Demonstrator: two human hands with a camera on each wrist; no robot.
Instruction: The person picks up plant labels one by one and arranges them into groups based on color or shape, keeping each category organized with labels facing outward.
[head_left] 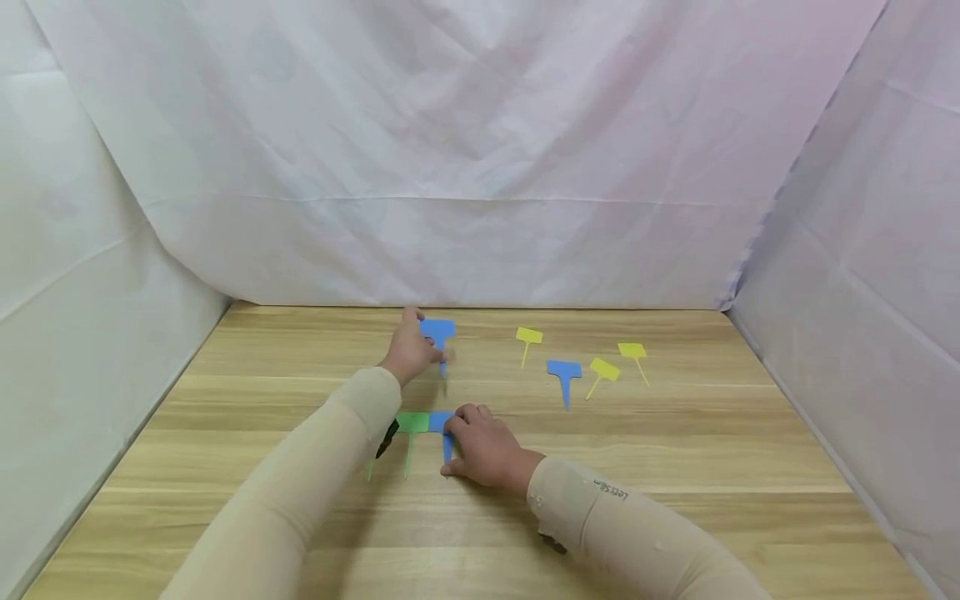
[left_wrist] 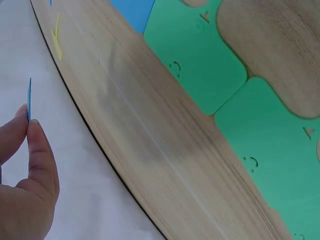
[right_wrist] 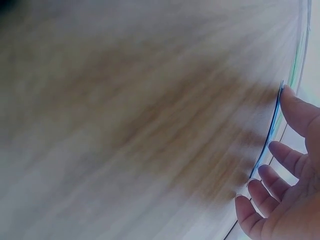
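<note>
My left hand (head_left: 410, 350) pinches a blue T-shaped tag (head_left: 438, 328) by its side, stem pointing down. In the left wrist view the blue tag (left_wrist: 29, 100) shows edge-on between thumb and finger of this hand (left_wrist: 32, 170). Lower down, my right hand (head_left: 491, 450) holds another blue tag (head_left: 439, 422) on the table, fingertips at its head and thumb by the stem's tip. That blue tag (right_wrist: 272, 125) appears as a thin edge beside the right hand (right_wrist: 285, 185). Touching its left side is a green tag (head_left: 412, 422), in a row partly hidden by the left sleeve.
To the right on the wooden table (head_left: 675, 483) lie a blue tag (head_left: 564, 369) and three yellow tags, one farther back (head_left: 529, 335), one beside the blue tag (head_left: 604, 369), one at the far right (head_left: 632, 349). White cloth (head_left: 465, 250) stands behind and at both sides.
</note>
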